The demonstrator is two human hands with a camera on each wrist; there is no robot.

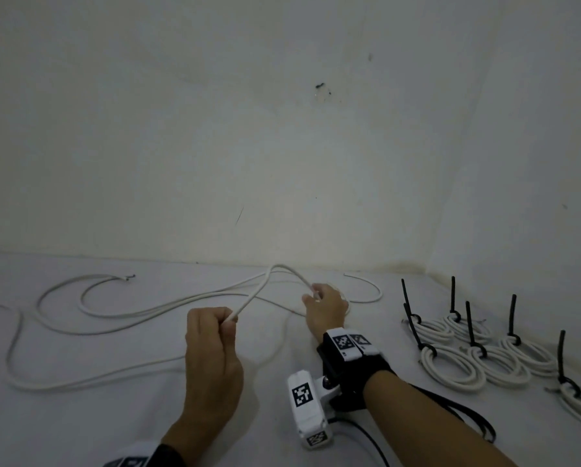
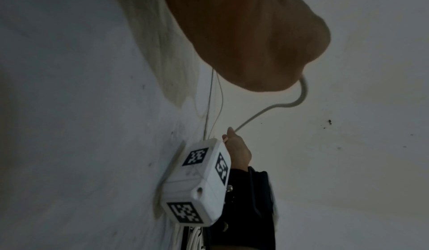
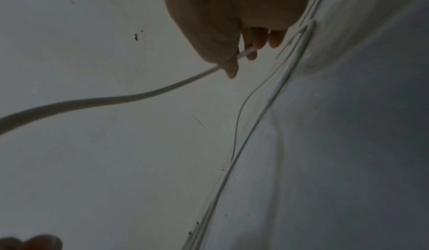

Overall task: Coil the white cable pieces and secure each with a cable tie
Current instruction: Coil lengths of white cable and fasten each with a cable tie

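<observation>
A white cable (image 1: 263, 287) arches in the air between both hands. My left hand (image 1: 215, 332) is closed in a fist round it at the centre of the head view. My right hand (image 1: 322, 303) pinches the cable's end (image 3: 243, 54) between thumb and fingers, just above the white surface. More loose white cable (image 1: 90, 318) sprawls in long loops on the surface to the left. In the left wrist view the cable (image 2: 290, 104) runs from my left fist (image 2: 255, 39) to the right hand (image 2: 236, 149).
Several coiled white cables (image 1: 450, 364) bound with upright black cable ties (image 1: 471, 326) lie in a cluster at the right. A white wall (image 1: 282, 129) rises right behind the surface, with a corner at the right. A white tagged camera block (image 1: 307, 409) hangs at my right wrist.
</observation>
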